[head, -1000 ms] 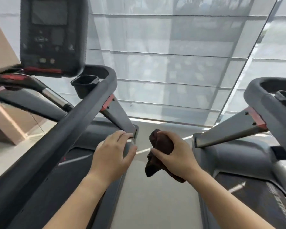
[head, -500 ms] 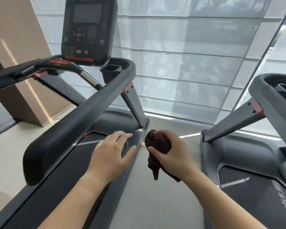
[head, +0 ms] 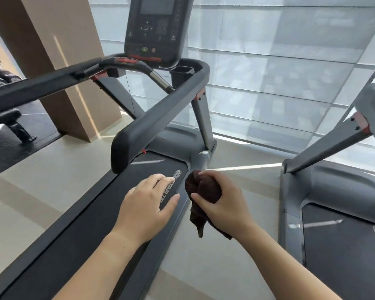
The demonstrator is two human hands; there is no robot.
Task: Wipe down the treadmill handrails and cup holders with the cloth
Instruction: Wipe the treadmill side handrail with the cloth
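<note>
**Cloth bunched in my right hand, rails not yet reached**

Cloth [head: 204, 191], dark brown and nubby like terry, sits wadded in my right hand [head: 225, 204]. My fingers and thumb curl round the upper bunch while a loose tail hangs below my wrist. I judge the wad suits a rounded rail: a thick pad to press with, and no flapping corner to catch. It hangs over the side edge of the treadmill, between the black belt [head: 85, 224] and the pale floor [head: 243, 156], well short of anything it is meant to wipe.

My left hand [head: 147, 206], just beside it, is slack-fingered and grasps nothing (whether it touches the belt I cannot tell), probably free to steady me.

My likeliest first target is the right handrail [head: 160, 111], a fat matte grey bar with a blunt rounded end. It slopes up to the cup holder [head: 182, 72], a dark squarish pocket beside the glossy console [head: 156, 29]. The left handrail [head: 41, 87] runs along the far side. Such smooth, hard surfaces should wipe easily, though the holder's corners will need the cloth pushed in. A second treadmill [head: 333, 202] stands to my right.
</note>
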